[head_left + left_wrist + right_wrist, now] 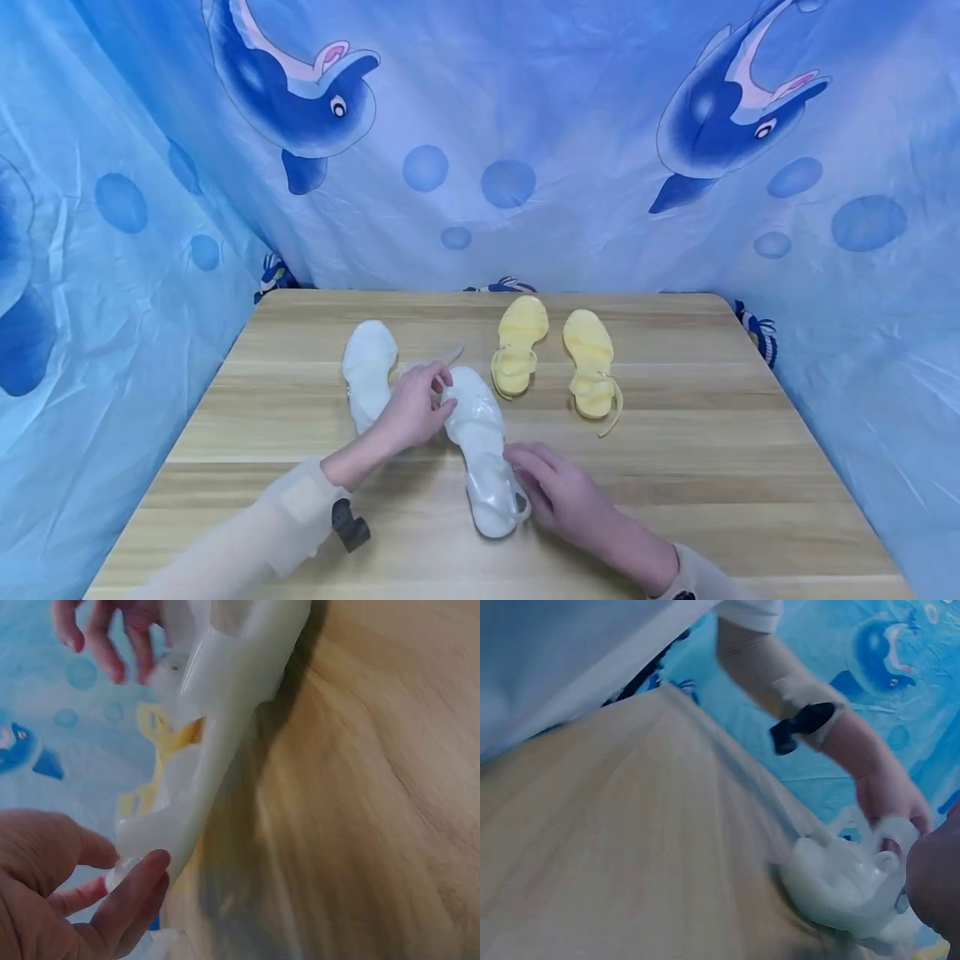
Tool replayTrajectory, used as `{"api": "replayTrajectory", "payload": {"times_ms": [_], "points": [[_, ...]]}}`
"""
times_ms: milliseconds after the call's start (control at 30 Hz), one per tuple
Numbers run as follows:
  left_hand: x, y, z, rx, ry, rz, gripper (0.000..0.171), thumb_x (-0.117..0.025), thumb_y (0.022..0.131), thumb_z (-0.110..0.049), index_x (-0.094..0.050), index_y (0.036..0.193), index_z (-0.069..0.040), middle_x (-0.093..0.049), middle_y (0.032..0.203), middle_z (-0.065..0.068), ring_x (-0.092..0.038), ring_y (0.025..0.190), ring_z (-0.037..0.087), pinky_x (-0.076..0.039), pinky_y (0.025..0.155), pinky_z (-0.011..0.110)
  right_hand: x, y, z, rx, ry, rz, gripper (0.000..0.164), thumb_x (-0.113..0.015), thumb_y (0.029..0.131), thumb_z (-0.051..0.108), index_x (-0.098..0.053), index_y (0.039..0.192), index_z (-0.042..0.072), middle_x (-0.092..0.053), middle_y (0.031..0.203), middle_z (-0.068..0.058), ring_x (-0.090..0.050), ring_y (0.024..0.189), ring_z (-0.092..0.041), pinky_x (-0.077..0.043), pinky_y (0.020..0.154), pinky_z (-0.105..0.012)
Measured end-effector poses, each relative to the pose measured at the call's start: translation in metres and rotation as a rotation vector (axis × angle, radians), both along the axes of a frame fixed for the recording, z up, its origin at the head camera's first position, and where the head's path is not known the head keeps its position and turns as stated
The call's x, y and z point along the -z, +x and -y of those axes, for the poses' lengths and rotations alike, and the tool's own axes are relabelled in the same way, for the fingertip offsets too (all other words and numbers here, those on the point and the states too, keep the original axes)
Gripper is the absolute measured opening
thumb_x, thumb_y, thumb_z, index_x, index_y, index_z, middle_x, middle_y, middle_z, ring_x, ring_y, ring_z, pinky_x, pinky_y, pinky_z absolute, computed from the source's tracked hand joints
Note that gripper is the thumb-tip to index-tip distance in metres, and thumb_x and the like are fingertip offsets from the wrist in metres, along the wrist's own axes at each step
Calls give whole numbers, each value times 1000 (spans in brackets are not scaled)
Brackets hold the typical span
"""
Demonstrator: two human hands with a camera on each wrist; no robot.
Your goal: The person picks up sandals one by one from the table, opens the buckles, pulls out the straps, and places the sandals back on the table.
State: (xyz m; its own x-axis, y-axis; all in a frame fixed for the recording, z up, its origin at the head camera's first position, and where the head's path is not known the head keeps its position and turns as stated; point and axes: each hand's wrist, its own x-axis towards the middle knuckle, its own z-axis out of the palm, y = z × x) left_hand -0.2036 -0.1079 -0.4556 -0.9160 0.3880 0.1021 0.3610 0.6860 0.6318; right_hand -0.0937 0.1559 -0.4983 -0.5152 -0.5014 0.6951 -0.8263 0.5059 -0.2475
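Note:
A glossy white sandal (480,450) lies at the front middle of the table, toe pointing away, with its ankle strap (522,504) looped out on the right. My left hand (416,408) pinches its toe end between thumb and fingers, which the left wrist view shows closely at the sandal (217,742). By the strap side near the heel is my right hand (558,492), its fingers loosely extended and touching or just beside the edge. A second white sandal (369,354) lies to the left, its heel end partly hidden behind my left hand and wrist.
Two yellow sandals, one on the left (523,325) and one on the right (588,337), lie at the back right of the wooden table (712,433). A blue curtain (570,100) with dolphins surrounds the table's back and sides.

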Motion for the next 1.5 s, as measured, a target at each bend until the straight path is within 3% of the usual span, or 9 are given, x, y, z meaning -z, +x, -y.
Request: {"api": "replayTrajectory", "payload": {"times_ms": [100,233,333,433,533,767,1067,1300,1500], "points": [[6,-3,3,2,-70,-4,20,-79,88,-6,-63,101,-5,-66,91,12,-63,82,21,-54,74,36,3,-4,-1,58,-20,93,41,-74,89,-4,-64,129,-2,-73,120,-11,-76,107,-23,-61,98,-24],[1,7,-1,19,-207,-64,20,-80,87,-8,-69,102,-4,-70,95,12,-66,86,26,-58,74,40,5,-7,-7,126,35,414,44,-77,89,-1,-63,130,3,-75,120,-9,-75,108,-19,-64,96,-32],[-8,25,-16,114,-174,-119,18,-80,90,-14,-75,106,-8,-75,103,10,-71,90,24,-62,75,37,8,-11,-7,101,66,630,40,-77,93,8,-64,131,8,-76,125,-5,-73,115,-18,-61,103,-40],[-14,42,-37,259,-84,-94,16,-80,92,-21,-79,105,-12,-80,102,5,-73,89,19,-62,77,29,15,-18,-3,63,13,713,30,-77,94,10,-68,122,13,-79,118,0,-74,112,-13,-60,103,-39],[-11,50,-50,329,-48,-36,15,-84,90,-23,-80,100,-13,-82,96,1,-73,85,13,-58,74,23,20,-24,0,35,-55,708,22,-77,92,6,-70,111,15,-79,104,4,-73,100,-7,-63,94,-32],[1,50,-44,280,-22,31,12,-89,81,-15,-82,90,-13,-76,82,-4,-64,74,4,-54,67,17,24,-34,-1,-50,-134,610,27,-73,86,-4,-65,103,16,-63,85,5,-60,77,-9,-57,69,-25],[10,60,-35,284,-53,-86,23,-92,81,-19,-84,98,-5,-71,87,1,-65,74,9,-55,67,15,25,-32,-6,-64,-150,693,16,-83,90,8,-77,99,19,-78,90,7,-69,81,-1,-63,74,-24],[15,64,-33,335,-33,-155,18,-88,86,-15,-84,99,-4,-76,90,2,-72,78,10,-58,69,13,34,-28,2,-42,-213,561,20,-84,81,0,-81,94,16,-81,87,3,-72,77,-4,-64,70,-23],[18,65,-34,339,3,-174,15,-88,87,-14,-83,99,-5,-80,92,4,-75,83,11,-62,74,17,39,-28,6,-22,-290,526,27,-83,76,-6,-81,91,16,-80,84,3,-72,75,-2,-64,67,-22]]}}
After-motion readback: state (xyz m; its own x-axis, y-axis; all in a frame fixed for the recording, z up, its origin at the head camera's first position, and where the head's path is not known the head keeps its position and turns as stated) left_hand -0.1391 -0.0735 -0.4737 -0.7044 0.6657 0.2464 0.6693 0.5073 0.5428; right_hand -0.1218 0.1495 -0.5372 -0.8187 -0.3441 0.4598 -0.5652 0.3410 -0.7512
